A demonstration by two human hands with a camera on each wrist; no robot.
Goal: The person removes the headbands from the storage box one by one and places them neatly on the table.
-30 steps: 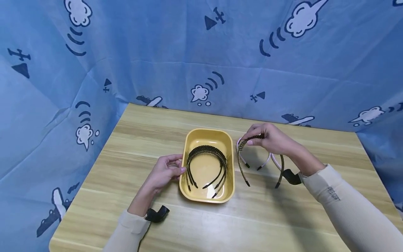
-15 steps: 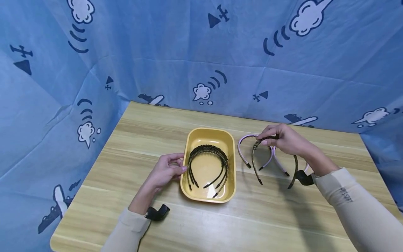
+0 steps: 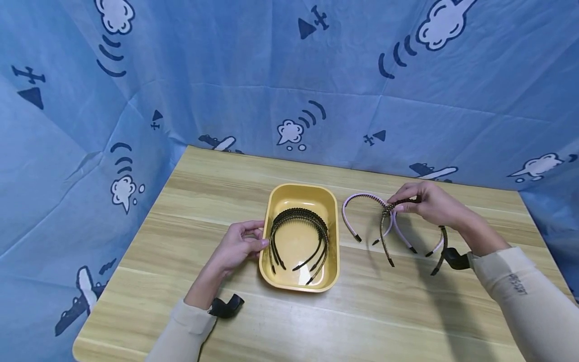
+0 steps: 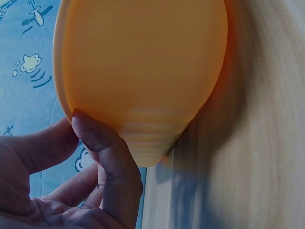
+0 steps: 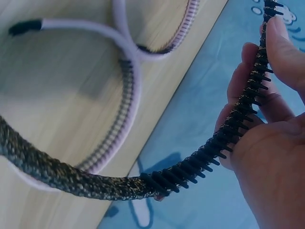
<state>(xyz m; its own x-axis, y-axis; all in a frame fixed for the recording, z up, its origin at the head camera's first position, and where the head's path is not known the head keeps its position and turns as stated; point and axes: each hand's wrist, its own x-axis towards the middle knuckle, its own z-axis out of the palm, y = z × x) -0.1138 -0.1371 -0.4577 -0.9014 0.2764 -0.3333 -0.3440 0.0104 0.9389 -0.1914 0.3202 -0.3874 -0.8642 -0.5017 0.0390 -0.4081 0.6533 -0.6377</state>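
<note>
My left hand (image 3: pixel 237 249) grips the left rim of a yellow plastic tray (image 3: pixel 303 187), thumb on the near side in the left wrist view. Several dark toothed headbands (image 3: pixel 298 213) lie nested inside this tray. To the right, my right hand (image 3: pixel 431 203) pinches a black-and-gold headband (image 5: pixel 95 186) at the top of its arch, tips pointing down toward the table. Under and behind it lie two lilac headbands: the left one (image 3: pixel 346 213) shows almost whole, while the right one (image 3: pixel 401 235) is partly covered by my hand and the held headband.
A light wood-grain table (image 3: pixel 199 191) bears everything. Behind and to the left hangs a blue curtain (image 3: pixel 235 65) printed with planes and clouds, meeting the table's back edge. Black straps (image 3: pixel 227 306) sit at both wrists.
My right hand has moved to the right with the black-and-gold headband, away from the tray, uncovering more of the lilac headbands. My left hand keeps its grip on the tray.
</note>
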